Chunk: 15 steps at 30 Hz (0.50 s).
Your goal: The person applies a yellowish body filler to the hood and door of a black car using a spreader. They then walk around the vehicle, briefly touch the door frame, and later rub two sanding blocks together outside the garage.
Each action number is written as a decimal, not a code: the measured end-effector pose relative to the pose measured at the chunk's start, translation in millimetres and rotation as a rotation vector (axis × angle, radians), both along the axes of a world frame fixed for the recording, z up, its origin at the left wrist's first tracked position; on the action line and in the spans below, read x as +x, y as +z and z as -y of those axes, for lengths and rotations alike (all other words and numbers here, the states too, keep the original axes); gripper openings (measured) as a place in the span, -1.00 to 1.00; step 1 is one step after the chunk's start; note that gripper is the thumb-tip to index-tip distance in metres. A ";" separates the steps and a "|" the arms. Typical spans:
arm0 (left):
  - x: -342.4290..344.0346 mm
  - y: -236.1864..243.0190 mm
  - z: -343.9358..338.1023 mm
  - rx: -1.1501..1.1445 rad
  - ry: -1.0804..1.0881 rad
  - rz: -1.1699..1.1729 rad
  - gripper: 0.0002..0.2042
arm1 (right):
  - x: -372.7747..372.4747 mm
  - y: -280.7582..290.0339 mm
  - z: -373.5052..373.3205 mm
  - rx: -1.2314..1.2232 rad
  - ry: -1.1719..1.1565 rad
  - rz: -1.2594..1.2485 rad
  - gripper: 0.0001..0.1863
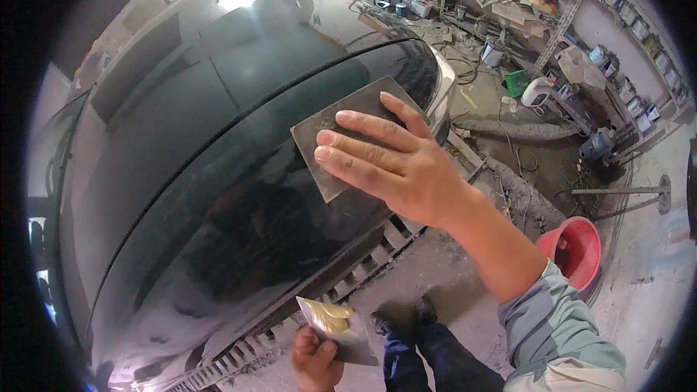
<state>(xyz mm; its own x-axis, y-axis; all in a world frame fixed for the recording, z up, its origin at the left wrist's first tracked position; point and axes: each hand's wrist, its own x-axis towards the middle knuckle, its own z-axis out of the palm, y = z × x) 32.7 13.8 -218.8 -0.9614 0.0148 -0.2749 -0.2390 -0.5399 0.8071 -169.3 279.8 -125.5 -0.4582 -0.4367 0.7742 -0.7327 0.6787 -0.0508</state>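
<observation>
Plainly, my right hand [417, 178] lies back-up over a dark grey, flat, four-cornered sheet [308, 145], with its four fingers [372, 154] spread apart across the sheet's face and pointing up and to my left. The little finger stands widest from the rest. My thumb is hidden there, so I cannot tell whether it pinches the sheet from underneath. The sheet sits tilted in front of the dark, glossy car panel [239, 203], near its far right end and just below a long, curving seam [243, 114]; whether its whole underside touches the paint I cannot tell.

Low down, well apart from the sheet, my left hand [316, 363] pinches a thin card [359, 352] by its near left edge, thumb on top and fingers curled beneath. A pale yellow, paste-like lump [327, 316] sits on the card's upper part.

My right forearm comes out of a grey and pale green sleeve [555, 327], and below me show my dark blue trousers [454, 359]. To my right, a red bucket [584, 247] stands on the floor [450, 268]. Farther off are a green box [516, 83] and a white jug [537, 92].
</observation>
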 end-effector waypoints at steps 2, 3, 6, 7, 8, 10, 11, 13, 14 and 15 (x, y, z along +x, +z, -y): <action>0.1 -1.4 -0.8 -0.047 0.012 0.007 -0.55 | 2.9 -5.0 4.4 -0.022 -0.012 -0.001 -0.53; 0.6 -2.3 -0.8 -0.072 0.019 0.010 -0.54 | 3.7 -7.5 7.4 -0.035 -0.016 -0.008 -0.53; 0.8 -4.5 -1.6 -0.028 0.035 0.052 -0.53 | 6.4 -17.1 13.9 -0.064 -0.024 -0.022 -0.53; 1.1 -4.6 -2.6 -0.033 0.034 0.057 -0.52 | 8.7 -19.3 16.2 -0.077 -0.024 -0.016 -0.54; 1.9 -4.2 -3.7 -0.037 0.033 0.062 -0.51 | 10.7 -21.3 17.6 -0.089 -0.024 -0.011 -0.54; 3.8 -9.8 -1.8 -0.039 0.033 0.069 -0.50 | 10.8 -30.0 18.1 -0.042 -0.066 -0.030 -0.54; 4.8 -14.1 -0.3 -0.039 0.034 0.074 -0.49 | 10.9 -33.0 19.2 -0.049 -0.061 -0.032 -0.54; 5.3 -21.0 0.9 -0.029 0.041 0.080 -0.49 | 11.0 -38.9 21.3 -0.060 -0.055 -0.042 -0.53; 3.8 -19.0 -2.0 -0.019 0.044 0.082 -0.49 | 11.3 -42.1 22.4 -0.064 -0.054 -0.048 -0.53; 2.6 -18.3 -3.9 -0.010 0.048 0.085 -0.49 | 11.9 -45.2 23.1 -0.068 -0.052 -0.055 -0.53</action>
